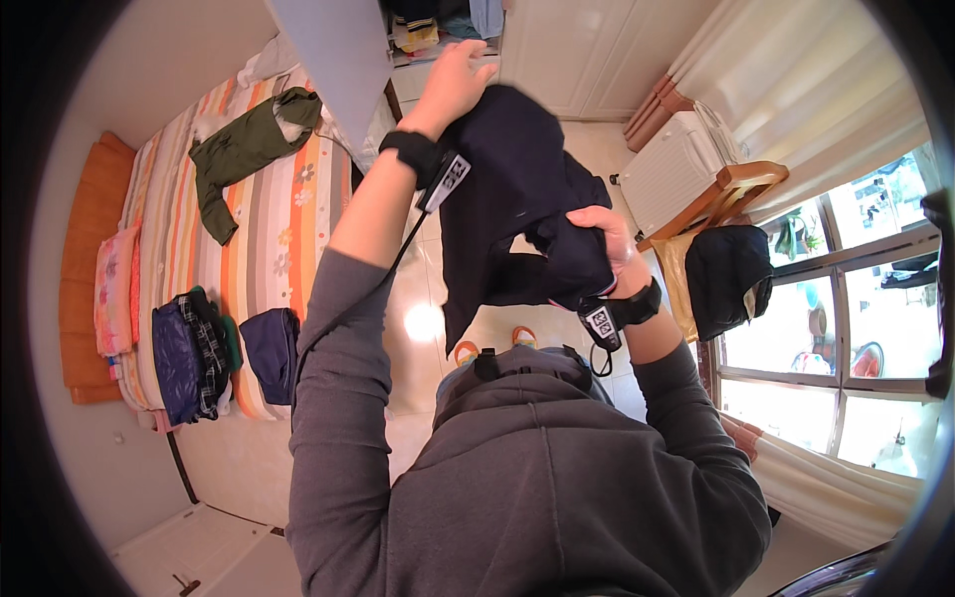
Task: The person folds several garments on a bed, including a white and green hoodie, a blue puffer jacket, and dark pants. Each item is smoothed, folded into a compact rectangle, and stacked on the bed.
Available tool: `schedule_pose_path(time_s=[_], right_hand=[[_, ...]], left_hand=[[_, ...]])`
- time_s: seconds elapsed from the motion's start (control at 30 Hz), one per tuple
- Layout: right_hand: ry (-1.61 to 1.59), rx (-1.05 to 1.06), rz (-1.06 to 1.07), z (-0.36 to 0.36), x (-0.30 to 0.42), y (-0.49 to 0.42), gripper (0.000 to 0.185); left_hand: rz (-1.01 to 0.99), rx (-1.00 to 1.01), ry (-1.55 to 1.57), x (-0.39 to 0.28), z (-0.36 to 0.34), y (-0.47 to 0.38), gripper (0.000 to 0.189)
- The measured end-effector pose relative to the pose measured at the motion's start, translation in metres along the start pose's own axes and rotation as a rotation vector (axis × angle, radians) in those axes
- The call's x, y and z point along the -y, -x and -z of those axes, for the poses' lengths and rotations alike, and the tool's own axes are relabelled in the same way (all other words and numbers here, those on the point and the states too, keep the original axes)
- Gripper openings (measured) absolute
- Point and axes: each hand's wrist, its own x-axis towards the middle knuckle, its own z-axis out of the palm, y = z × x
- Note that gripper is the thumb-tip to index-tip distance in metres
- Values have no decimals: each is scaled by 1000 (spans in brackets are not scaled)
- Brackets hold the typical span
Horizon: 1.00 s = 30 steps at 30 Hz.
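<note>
A dark navy garment (515,164) hangs in the air before me, partly bunched, with a gap through its lower middle. My right hand (615,242) grips its bunched side, thumb lying over the cloth; a thin red and white trim shows at the edge below. Raised at the garment's far upper corner, my left hand (459,82) is slightly blurred. Its thumb and fingers are apart, and I see no cloth between them. Whether the back of the palm touches the garment is hidden. Each wrist wears a black strap with a small device.
Left is a bed (261,254) with a striped cover, holding a green jacket (246,153), folded clothes (194,354) and a folded navy garment (270,354). An open wardrobe (448,52) stands ahead. Right are a white suitcase (668,175) and a wooden chair (739,183) with a black garment (727,280).
</note>
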Motion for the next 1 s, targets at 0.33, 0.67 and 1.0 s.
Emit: schedule_pose_path(time_s=[0.33, 0.67, 1.0], right_hand=[[-124, 114, 314, 17, -11, -8, 33], [4, -14, 587, 26, -16, -6, 27], [221, -144, 751, 22, -19, -2, 27]], left_hand=[[-75, -139, 94, -96, 16, 142, 8], [-66, -87, 82, -102, -11, 154, 19], [44, -118, 235, -103, -24, 154, 8]])
